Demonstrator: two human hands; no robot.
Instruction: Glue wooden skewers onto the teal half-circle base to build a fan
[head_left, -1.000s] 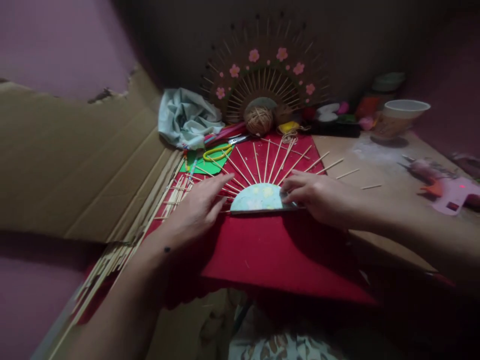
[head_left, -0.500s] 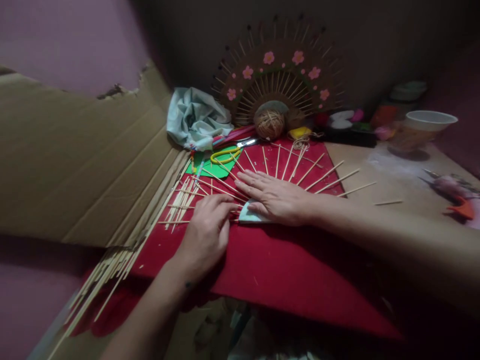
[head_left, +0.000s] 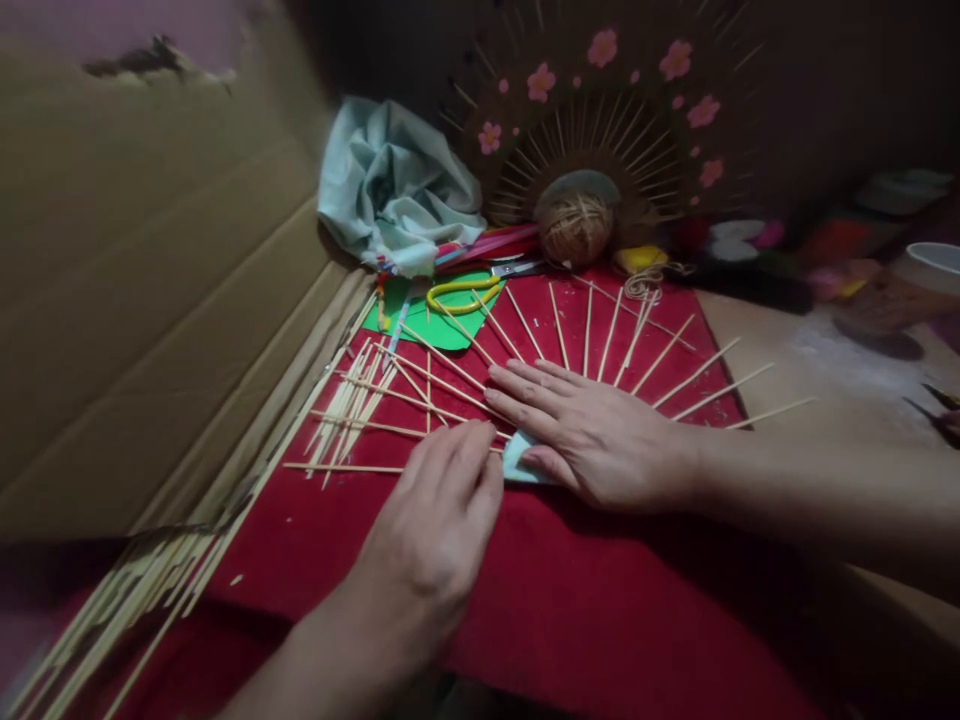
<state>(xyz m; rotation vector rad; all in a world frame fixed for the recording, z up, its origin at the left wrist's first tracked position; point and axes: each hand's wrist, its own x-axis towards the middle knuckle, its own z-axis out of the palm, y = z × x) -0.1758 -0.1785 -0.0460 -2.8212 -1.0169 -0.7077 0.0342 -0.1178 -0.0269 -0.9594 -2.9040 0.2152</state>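
Thin wooden sticks point(head_left: 587, 330) fan out in a half circle on the red cloth point(head_left: 570, 590). Their inner ends meet at a light blue piece point(head_left: 525, 462), mostly covered by my right hand point(head_left: 600, 430). That hand lies flat over it with the fingers stretched to the left. To its left, my left hand point(head_left: 442, 530) has its fingers bent and pressed together around the lowest stick point(head_left: 345, 467), close to the blue piece's left corner. The fingertips' exact grip is partly hidden.
Yellow-handled scissors point(head_left: 461, 295) rest on green paper point(head_left: 420, 325). Behind are a ball of twine point(head_left: 576, 228), a crumpled pale cloth point(head_left: 401, 190) and a flowered stick fan point(head_left: 667, 110). Loose sticks point(head_left: 172, 570) lie beside the cardboard wall point(head_left: 187, 300). A cup point(head_left: 934, 270) stands right.
The view has shifted closer and lower toward the cloth. My left hand stays at the lowest stick, its fingers slightly nearer the blue piece. My right hand remains flat on the blue piece.
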